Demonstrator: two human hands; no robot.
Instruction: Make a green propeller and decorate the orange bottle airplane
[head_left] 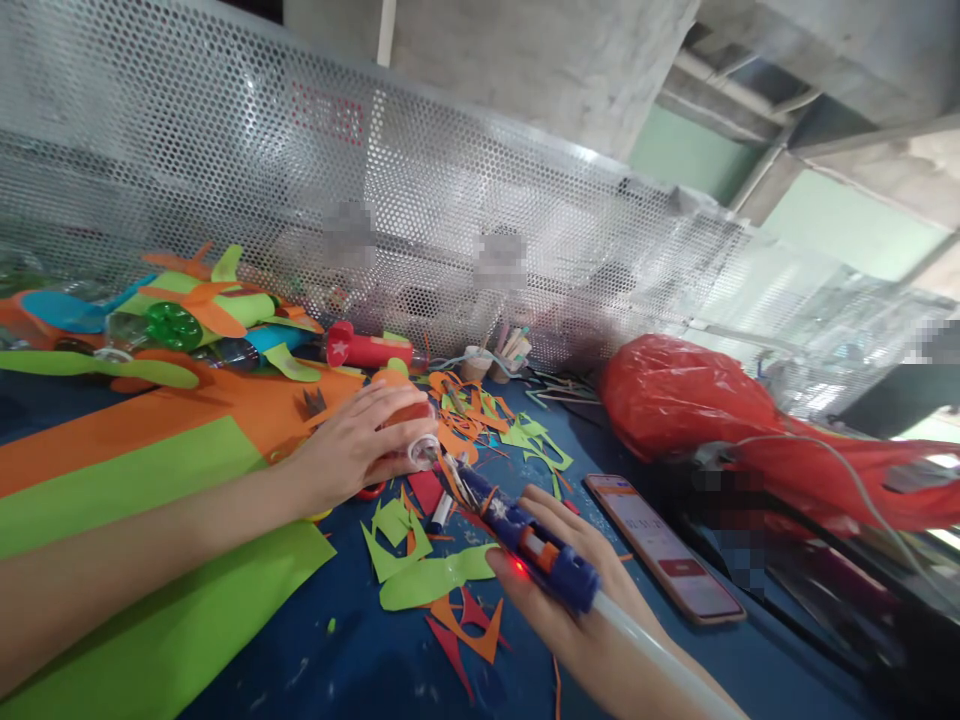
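My left hand [375,435] is closed round a small plastic bottle [424,452], its clear neck pointing right and an orange wrap showing between the fingers. In my right hand [570,570] lies a blue glue gun [529,540] with a red light lit and a white glue stick running out of its back. Its nozzle tip is close to the bottle's neck; whether they touch I cannot tell. Below the hands lies a green propeller-shaped cutout [435,577], with red and orange scraps [469,630] in front of it. Scissors [313,402] lie partly hidden behind my left hand.
Orange and green sheets [187,490] cover the table's left. Bottle planes with paper wings [202,300] are piled behind them. A red wrapped bottle [371,350], cups with sticks [506,360] and a perforated metal screen [450,200] stand at the back. A phone [664,550] and red plastic bag [690,400] lie right.
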